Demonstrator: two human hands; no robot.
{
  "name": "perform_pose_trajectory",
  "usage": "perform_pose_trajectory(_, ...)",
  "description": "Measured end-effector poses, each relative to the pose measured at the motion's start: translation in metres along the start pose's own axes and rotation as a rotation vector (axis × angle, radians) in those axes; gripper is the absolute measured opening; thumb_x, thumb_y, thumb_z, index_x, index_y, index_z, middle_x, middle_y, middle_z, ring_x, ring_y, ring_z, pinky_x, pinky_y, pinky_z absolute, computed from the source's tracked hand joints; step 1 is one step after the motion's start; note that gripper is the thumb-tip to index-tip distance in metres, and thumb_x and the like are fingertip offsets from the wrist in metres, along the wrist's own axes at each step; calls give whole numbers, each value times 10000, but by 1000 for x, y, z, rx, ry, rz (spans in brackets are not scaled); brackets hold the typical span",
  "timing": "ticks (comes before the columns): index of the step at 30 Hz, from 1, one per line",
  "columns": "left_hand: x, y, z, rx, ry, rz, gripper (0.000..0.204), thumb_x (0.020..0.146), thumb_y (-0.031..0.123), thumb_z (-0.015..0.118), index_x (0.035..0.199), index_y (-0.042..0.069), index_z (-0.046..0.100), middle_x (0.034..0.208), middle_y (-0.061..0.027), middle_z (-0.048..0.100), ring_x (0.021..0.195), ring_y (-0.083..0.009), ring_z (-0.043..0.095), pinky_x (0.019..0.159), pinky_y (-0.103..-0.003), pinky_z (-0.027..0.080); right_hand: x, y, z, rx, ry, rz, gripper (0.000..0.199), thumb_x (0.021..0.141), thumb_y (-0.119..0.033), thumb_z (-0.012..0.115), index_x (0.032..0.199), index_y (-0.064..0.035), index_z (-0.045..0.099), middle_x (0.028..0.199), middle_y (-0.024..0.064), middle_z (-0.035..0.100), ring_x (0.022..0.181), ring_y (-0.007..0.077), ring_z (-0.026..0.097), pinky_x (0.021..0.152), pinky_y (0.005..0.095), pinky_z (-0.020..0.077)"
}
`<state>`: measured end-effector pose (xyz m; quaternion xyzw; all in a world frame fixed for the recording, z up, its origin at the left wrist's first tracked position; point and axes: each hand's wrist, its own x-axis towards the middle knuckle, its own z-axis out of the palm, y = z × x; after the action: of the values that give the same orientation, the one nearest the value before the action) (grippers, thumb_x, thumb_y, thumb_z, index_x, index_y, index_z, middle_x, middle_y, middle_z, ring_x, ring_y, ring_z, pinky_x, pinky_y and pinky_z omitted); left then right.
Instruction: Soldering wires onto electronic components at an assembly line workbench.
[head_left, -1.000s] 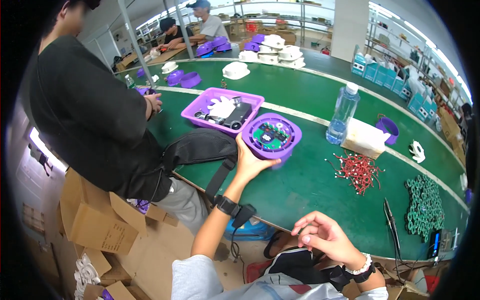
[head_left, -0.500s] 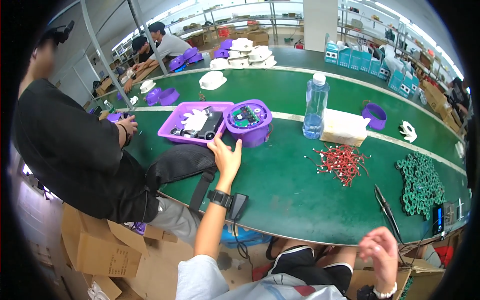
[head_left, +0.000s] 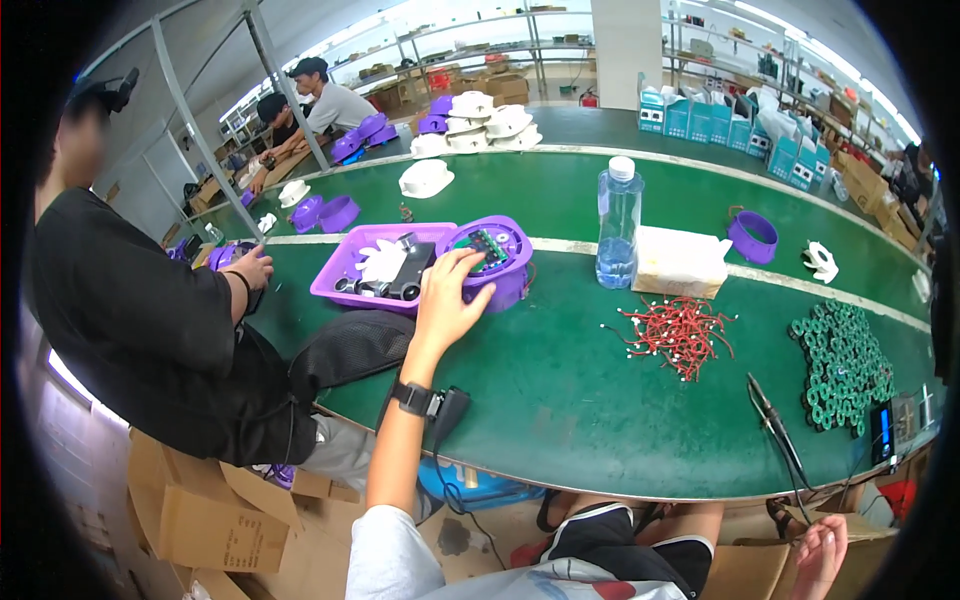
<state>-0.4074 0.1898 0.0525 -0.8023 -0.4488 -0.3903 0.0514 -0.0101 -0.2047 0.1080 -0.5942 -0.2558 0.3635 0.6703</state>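
Here left hand on round purple housing, beside purple tray.

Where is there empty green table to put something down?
Bare green lies on the table between the left hand and the red wires, down to the near edge. Crowded: the purple tray, bottle, and green rings at right.

Purple round housing w/ green circuit board; purple tray; green table; red wire bundle.
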Motion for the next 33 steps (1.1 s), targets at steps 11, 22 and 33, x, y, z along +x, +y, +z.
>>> perform_pose_trajectory(11, 63, -29, 35, -128, -320, 130, 177, 748, 266, 559, 818, 105, 584, 936, -75, 474, 982, -251, 456, 848, -409, 351, 4, 16, -1, 12, -130, 49, 207, 872, -141, 503, 1037, -16, 493, 914, 51, 501, 789, 104, 458, 654, 210, 377)
perform_pose_trajectory(22, 49, -12, 23, 109, -193, 234, 535, 620, 373, 702, 1058, 106, 551, 1113, -112, 509, 1053, -290, 471, 881, -411, 363, 0, 46, -22, -19, 35, -83, 205, 857, -220, 519, 931, -44, 443, 701, 30, 503, 511, 59, 437, 438, 156, 356)
perform_pose_trajectory(33, -59, 144, -10, -195, -221, 207, 282, 712, 77, 573, 977, -15, 548, 1125, -191, 484, 1027, -332, 479, 876, -400, 370, -90, 9, -105, 16, 685, -313, 196, 851, -192, 524, 967, -49, 459, 809, 9, 491, 650, 46, 421, 516, 150, 333)
